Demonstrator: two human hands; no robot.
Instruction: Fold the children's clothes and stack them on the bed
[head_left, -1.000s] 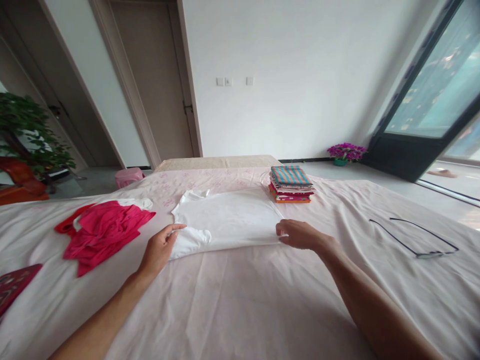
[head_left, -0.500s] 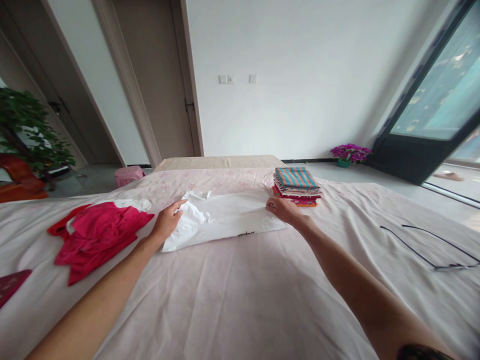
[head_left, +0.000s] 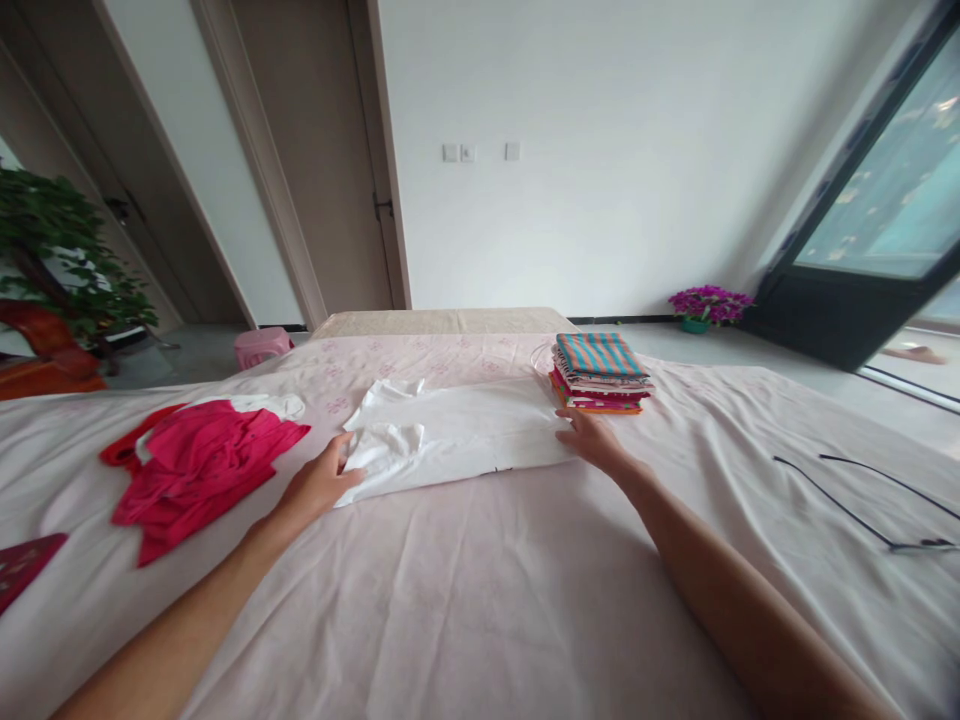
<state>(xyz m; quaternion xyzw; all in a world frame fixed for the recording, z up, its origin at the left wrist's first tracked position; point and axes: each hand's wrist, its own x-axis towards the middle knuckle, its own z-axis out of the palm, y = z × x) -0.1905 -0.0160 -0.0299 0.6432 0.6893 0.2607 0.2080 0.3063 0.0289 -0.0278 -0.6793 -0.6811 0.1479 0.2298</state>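
A white T-shirt (head_left: 457, 435) lies folded lengthwise into a narrow band across the pale pink bed sheet (head_left: 480, 590). My left hand (head_left: 322, 482) is at its left end by the bunched sleeve, fingers curled onto the cloth's near corner. At the right end, my right hand (head_left: 589, 438) lies on the hem with its fingers stretched out fairly flat. Just beyond my right hand stands a stack of folded clothes (head_left: 600, 372) with a striped piece on top.
A crumpled pink-red garment (head_left: 199, 465) lies on the sheet to the left, over something white. A thin dark wire hanger (head_left: 862, 500) lies at the right. A dark red patterned item (head_left: 22, 565) shows at the left edge. Doors, a plant and a pink stool (head_left: 259, 347) stand beyond.
The near half of the white T-shirt was folded away from me, making it narrower. Both hands went forward with the fold, then drew back a little to the shirt's ends.
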